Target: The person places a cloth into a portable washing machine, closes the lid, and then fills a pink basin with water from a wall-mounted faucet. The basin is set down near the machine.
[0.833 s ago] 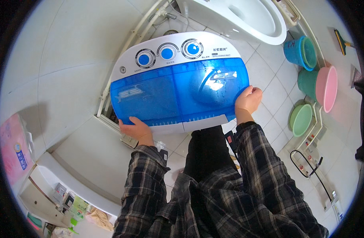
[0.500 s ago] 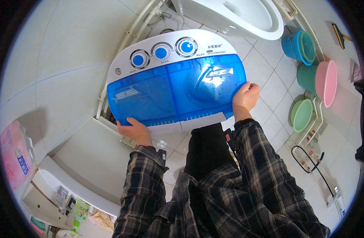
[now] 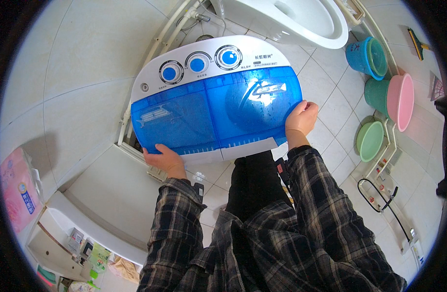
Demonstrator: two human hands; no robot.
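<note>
A small twin-tub washing machine (image 3: 175, 117) stands in front of me, white with two translucent blue lids and three blue-centred knobs (image 3: 197, 64) on its far panel. Water drops and glare show on the right lid (image 3: 257, 100). At the machine's near left corner, my left hand (image 3: 165, 159) grips the edge, thumb on top and the other fingers mostly hidden. My right hand (image 3: 302, 119) is closed around the right edge with its fingers curled. Both lids are down, and what lies under them cannot be made out clearly.
A white toilet (image 3: 301, 24) stands beyond the machine. White pipes (image 3: 158, 48) run along the left wall. At right are a blue bucket (image 3: 357, 56), a pink basin (image 3: 401, 102) and a green basin (image 3: 370, 141). A white sink (image 3: 99, 226) and a pink package (image 3: 20, 190) are at left.
</note>
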